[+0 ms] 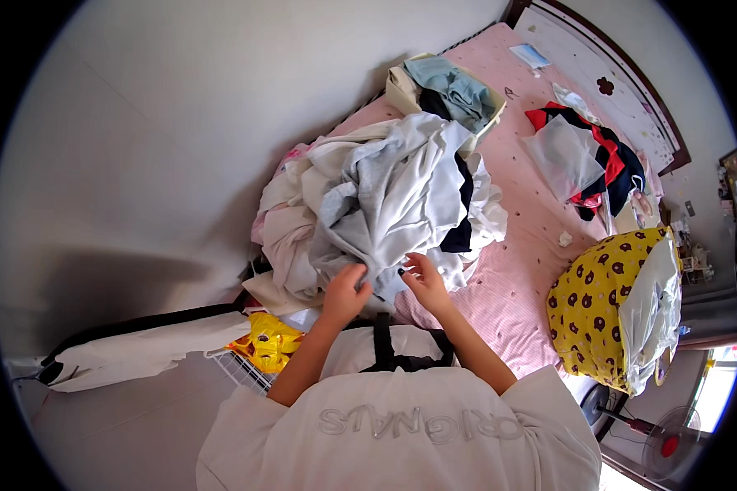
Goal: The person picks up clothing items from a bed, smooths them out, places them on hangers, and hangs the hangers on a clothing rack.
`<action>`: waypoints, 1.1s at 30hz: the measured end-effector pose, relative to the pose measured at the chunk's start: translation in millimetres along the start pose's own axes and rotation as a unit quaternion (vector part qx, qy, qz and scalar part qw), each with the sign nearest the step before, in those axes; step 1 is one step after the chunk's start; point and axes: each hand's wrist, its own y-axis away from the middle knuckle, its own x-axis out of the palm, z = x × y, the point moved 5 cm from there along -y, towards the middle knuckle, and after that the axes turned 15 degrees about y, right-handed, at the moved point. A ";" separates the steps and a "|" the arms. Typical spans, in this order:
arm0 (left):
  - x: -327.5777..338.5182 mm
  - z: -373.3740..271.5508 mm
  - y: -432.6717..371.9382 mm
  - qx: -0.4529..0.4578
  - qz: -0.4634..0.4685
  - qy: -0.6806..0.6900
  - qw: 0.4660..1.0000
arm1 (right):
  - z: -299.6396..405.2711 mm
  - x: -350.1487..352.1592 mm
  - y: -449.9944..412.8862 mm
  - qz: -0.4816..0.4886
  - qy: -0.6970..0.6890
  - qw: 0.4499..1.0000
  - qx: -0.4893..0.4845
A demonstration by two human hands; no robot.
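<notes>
A large heap of white and grey clothes [399, 196] lies on the bed before me. My left hand [346, 293] is at the heap's near edge, fingers curled beside grey fabric; whether it grips any cloth cannot be told. To its right, my right hand [425, 281] has its thumb and fingers apart near the same edge, with no cloth visible between them. A dark garment [460, 215] shows at the heap's right side. Close to my body, below the hands, is a white bag with black straps [382, 347].
A cream bin of folded clothes [497, 113] stands behind the heap. Red and black clothes [617, 162] lie on the pink bedsheet [516, 288]. A yellow patterned storage bag [589, 307] is at right, an electric fan [669, 446] beyond it. The wall [159, 153] borders the left.
</notes>
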 end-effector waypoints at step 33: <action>33.3 69.8 3.9 -0.203 0.057 -0.082 0.974 | -14.5 43.5 3.1 0.318 -0.259 0.911 0.047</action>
